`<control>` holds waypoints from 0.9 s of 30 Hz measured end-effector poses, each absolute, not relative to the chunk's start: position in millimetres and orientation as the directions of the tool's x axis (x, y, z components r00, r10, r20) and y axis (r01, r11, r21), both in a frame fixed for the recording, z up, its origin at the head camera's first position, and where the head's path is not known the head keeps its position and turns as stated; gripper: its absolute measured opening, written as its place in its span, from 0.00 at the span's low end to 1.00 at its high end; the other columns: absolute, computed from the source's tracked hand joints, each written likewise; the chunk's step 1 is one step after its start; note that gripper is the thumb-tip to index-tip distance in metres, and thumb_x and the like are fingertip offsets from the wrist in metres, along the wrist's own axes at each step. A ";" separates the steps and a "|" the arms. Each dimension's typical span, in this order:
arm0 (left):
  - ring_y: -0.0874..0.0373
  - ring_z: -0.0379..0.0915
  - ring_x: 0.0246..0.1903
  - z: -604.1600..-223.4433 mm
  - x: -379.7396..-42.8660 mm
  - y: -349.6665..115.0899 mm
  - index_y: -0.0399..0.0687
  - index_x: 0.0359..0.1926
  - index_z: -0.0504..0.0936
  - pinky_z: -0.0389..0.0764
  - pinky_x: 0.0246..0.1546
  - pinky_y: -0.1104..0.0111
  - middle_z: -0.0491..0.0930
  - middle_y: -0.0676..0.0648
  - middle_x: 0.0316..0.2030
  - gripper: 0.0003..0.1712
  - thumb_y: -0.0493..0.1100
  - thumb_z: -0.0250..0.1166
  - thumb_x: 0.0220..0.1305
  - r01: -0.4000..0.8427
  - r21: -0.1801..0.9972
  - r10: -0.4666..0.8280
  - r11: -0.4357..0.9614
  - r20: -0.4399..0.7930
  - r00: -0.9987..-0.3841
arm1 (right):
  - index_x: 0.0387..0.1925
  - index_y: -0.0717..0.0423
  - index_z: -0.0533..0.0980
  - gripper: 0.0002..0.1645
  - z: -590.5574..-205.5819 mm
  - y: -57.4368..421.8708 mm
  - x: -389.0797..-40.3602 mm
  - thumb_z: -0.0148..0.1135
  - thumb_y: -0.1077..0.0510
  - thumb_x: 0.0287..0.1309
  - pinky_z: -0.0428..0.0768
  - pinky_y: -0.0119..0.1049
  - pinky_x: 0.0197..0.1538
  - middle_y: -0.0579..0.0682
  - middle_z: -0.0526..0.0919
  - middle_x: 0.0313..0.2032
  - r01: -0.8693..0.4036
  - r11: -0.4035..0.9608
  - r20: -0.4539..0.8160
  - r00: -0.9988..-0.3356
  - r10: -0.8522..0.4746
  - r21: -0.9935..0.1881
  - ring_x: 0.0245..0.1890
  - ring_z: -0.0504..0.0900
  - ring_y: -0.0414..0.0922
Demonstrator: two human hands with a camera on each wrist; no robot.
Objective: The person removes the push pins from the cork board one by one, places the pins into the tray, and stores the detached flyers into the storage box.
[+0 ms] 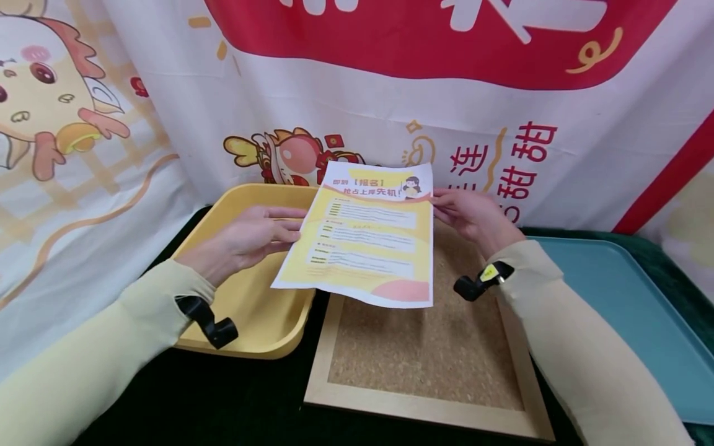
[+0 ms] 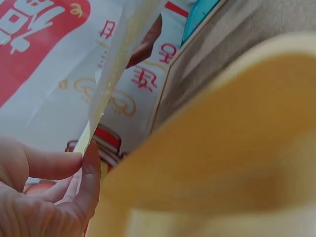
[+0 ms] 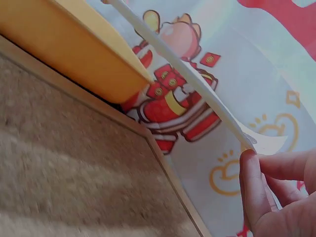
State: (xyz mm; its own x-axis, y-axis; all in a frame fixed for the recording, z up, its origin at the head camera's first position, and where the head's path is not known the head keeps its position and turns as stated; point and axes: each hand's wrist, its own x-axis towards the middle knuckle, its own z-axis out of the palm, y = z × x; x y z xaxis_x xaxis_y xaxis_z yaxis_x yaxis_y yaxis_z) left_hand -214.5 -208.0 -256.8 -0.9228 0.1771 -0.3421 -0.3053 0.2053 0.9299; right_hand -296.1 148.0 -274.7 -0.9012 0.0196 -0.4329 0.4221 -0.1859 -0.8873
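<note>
A printed yellow-and-white paper flyer point(image 1: 368, 235) is held up between both hands, above the wood-framed cork board point(image 1: 424, 359). My left hand point(image 1: 251, 238) pinches the flyer's left edge between thumb and fingers, over the yellow tray point(image 1: 262, 328). On the opposite side, my right hand point(image 1: 474, 217) pinches the right edge near its upper corner. In the left wrist view the flyer point(image 2: 111, 74) shows nearly edge-on, with thumb and fingertips meeting on it. The right wrist view shows the flyer point(image 3: 197, 81) as a thin slanting strip, a corner curling beyond the fingertips.
A teal tray point(image 1: 619, 297) lies to the right of the cork board, partly behind the right forearm. Dark green cloth point(image 1: 234, 402) covers the table. A printed white-and-red fabric backdrop point(image 1: 357, 105) hangs close behind the trays and board.
</note>
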 end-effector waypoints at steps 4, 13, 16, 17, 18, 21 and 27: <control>0.66 0.86 0.49 -259.7 -212.7 -223.7 0.37 0.81 0.63 0.87 0.51 0.71 0.70 0.33 0.76 0.35 0.28 0.57 0.76 -0.293 0.929 0.195 0.226 -0.338 -0.921 | 0.70 0.51 0.78 0.26 -275.7 131.7 -298.2 0.64 0.65 0.73 0.87 0.31 0.55 0.55 0.81 0.70 0.421 -0.209 -0.435 -0.900 0.020 -0.883 0.63 0.87 0.46; 0.71 0.86 0.47 -265.9 -214.6 -276.3 0.36 0.82 0.57 0.87 0.50 0.73 0.89 0.60 0.47 0.38 0.29 0.59 0.76 -0.295 0.925 0.184 0.238 -0.341 -0.922 | 0.66 0.60 0.80 0.24 -281.1 81.1 -298.0 0.62 0.71 0.71 0.88 0.30 0.50 0.60 0.85 0.64 0.382 -0.184 -0.390 -0.921 0.007 -0.906 0.57 0.89 0.48; 0.71 0.86 0.46 -266.9 -215.2 -295.1 0.35 0.83 0.55 0.87 0.48 0.73 0.89 0.65 0.42 0.39 0.30 0.59 0.76 -0.300 0.921 0.176 0.247 -0.347 -0.921 | 0.64 0.63 0.81 0.23 -284.6 63.8 -296.0 0.62 0.72 0.70 0.89 0.31 0.49 0.61 0.86 0.62 0.354 -0.190 -0.360 -0.933 -0.003 -0.916 0.56 0.90 0.49; 0.72 0.86 0.46 -267.2 -215.3 -300.8 0.35 0.83 0.55 0.87 0.48 0.74 0.89 0.65 0.42 0.39 0.30 0.59 0.77 -0.300 0.919 0.175 0.255 -0.348 -0.921 | 0.63 0.63 0.82 0.22 -285.1 58.9 -295.0 0.62 0.72 0.69 0.89 0.31 0.49 0.62 0.86 0.62 0.348 -0.192 -0.353 -0.936 -0.006 -0.918 0.57 0.90 0.50; 0.72 0.86 0.46 -267.0 -215.2 -306.1 0.35 0.83 0.55 0.87 0.49 0.74 0.89 0.65 0.42 0.39 0.30 0.59 0.77 -0.301 0.915 0.172 0.267 -0.353 -0.920 | 0.62 0.62 0.82 0.22 -285.6 54.1 -293.7 0.63 0.72 0.69 0.89 0.31 0.49 0.61 0.86 0.61 0.343 -0.194 -0.348 -0.937 -0.007 -0.919 0.56 0.90 0.50; 0.71 0.86 0.46 -267.6 -214.4 -319.7 0.35 0.83 0.54 0.87 0.49 0.74 0.89 0.66 0.42 0.39 0.31 0.58 0.78 -0.310 0.908 0.162 0.282 -0.363 -0.917 | 0.59 0.61 0.85 0.20 -285.6 41.0 -289.2 0.65 0.72 0.68 0.89 0.33 0.50 0.60 0.88 0.59 0.332 -0.197 -0.339 -0.941 0.001 -0.922 0.53 0.91 0.49; 0.69 0.88 0.46 -266.9 -213.3 -344.9 0.49 0.73 0.72 0.88 0.49 0.72 0.90 0.65 0.43 0.28 0.32 0.61 0.76 -0.320 0.899 0.148 0.299 -0.375 -0.915 | 0.53 0.62 0.88 0.16 -286.3 15.3 -283.4 0.67 0.72 0.66 0.89 0.36 0.52 0.60 0.90 0.54 0.283 -0.182 -0.293 -0.956 0.029 -0.942 0.44 0.93 0.46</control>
